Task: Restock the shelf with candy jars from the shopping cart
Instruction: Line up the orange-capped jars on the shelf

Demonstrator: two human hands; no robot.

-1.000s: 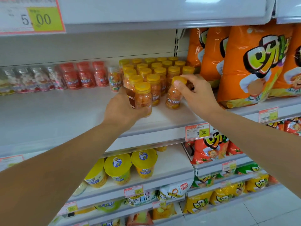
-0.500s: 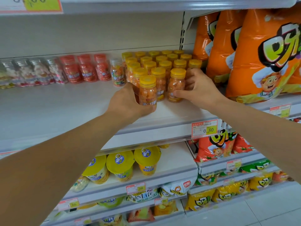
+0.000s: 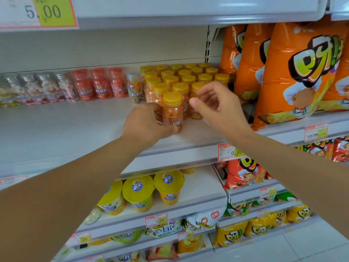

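— Supermarket shelving fills our view. Which board are we working on?

— We're on the white shelf (image 3: 66,127), with red-lidded jars (image 3: 100,86) along its back left and orange snack bags (image 3: 302,72) standing to the right.

— And where is our jar?

— The front candy jar (image 3: 172,108) stands upright, alone ahead of the block of yellow-lidded jars (image 3: 188,76). Our left hand (image 3: 145,123) grips it low from the left side, thumb across the label. The thumb hides its base, so we cannot tell whether it sits on the shelf yet.

— What about the other hand?

— Our right hand (image 3: 213,110) hovers just right of it, fingers loosely curled, and appears to hold nothing. It is in front of the neighbouring jar (image 3: 196,113).

— What does the next move turn on?

— The jar's long axis is vertical and it lies between our hands, with the left one on it. We judge that letting go means drawing that hand back towards us without tipping the jar.

— How does it look?

— It is clear plastic packed with orange candies, with a ribbed yellow lid and a label band low down.
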